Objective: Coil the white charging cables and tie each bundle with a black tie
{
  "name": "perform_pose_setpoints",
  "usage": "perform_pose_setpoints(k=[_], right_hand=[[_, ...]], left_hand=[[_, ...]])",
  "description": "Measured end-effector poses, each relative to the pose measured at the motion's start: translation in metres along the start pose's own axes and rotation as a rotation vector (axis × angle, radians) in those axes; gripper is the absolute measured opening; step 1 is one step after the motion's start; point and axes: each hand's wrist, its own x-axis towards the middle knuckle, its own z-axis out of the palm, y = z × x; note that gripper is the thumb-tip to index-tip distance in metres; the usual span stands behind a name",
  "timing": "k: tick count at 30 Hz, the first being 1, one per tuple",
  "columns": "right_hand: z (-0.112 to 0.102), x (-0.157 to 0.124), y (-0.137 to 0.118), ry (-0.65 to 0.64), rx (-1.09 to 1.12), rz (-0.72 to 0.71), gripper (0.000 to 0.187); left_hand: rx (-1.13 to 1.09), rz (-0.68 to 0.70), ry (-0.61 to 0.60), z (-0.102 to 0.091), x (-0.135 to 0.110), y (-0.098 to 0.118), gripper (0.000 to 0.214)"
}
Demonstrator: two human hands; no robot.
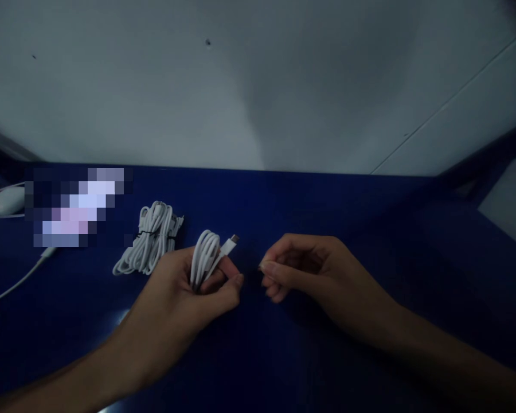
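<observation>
A coiled white USB cable (205,257) rests in my left hand (184,292), its loops held between the thumb and fingers. The cable's plug (231,245) sticks out toward the upper right, its metal tip bare. My right hand (305,269) is a short way to the right, apart from the cable. Its thumb and index finger are pinched together; what they hold, if anything, is too small to make out. Behind my left hand lies a pile of bundled white cables (148,241) on the blue tabletop (258,332), with dark ties around them.
A pixelated bright object (79,206) lies at the left, with a white cord (21,287) running from its lower end. A white rounded device (5,201) sits at the far left edge. A pale wall (176,103) rises behind the table.
</observation>
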Motion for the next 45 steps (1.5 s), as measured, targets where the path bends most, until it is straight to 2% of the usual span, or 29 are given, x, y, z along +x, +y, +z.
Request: perform_pose_setpoints(k=[9, 16, 23, 27, 31, 35, 40, 45], right_hand=[[-0.001, 0.002, -0.001, 0.056, -0.03, -0.036, 0.005], [0.0, -0.001, -0.003, 0.092, -0.107, -0.082, 0.006], [-0.001, 0.0, -0.002, 0.089, -0.135, -0.073, 0.005], [-0.005, 0.003, -0.001, 0.146, -0.177, -0.043, 0.01], [-0.009, 0.006, 0.003, 0.235, -0.303, -0.018, 0.018], [-0.014, 0.008, 0.006, 0.271, -0.507, -0.014, 0.024], [-0.019, 0.008, 0.003, 0.296, -0.759, -0.089, 0.029], [-0.023, 0.01, 0.002, 0.403, -0.864, -0.176, 0.025]], left_hand=[[-0.092, 0.025, 0.042, 0.001, 0.004, -0.007, 0.01], [-0.067, 0.019, -0.015, -0.001, 0.001, -0.002, 0.013], [-0.072, -0.001, 0.029, 0.001, 0.006, -0.003, 0.028], [-0.12, -0.022, 0.039, 0.001, 0.006, -0.006, 0.035], [-0.153, -0.034, 0.054, 0.001, 0.005, -0.008, 0.043], [-0.157, -0.019, 0.068, 0.002, 0.006, -0.008, 0.042], [-0.204, -0.04, 0.013, 0.001, 0.004, -0.008, 0.041], [-0.436, -0.041, -0.041, -0.001, 0.007, -0.016, 0.031]])
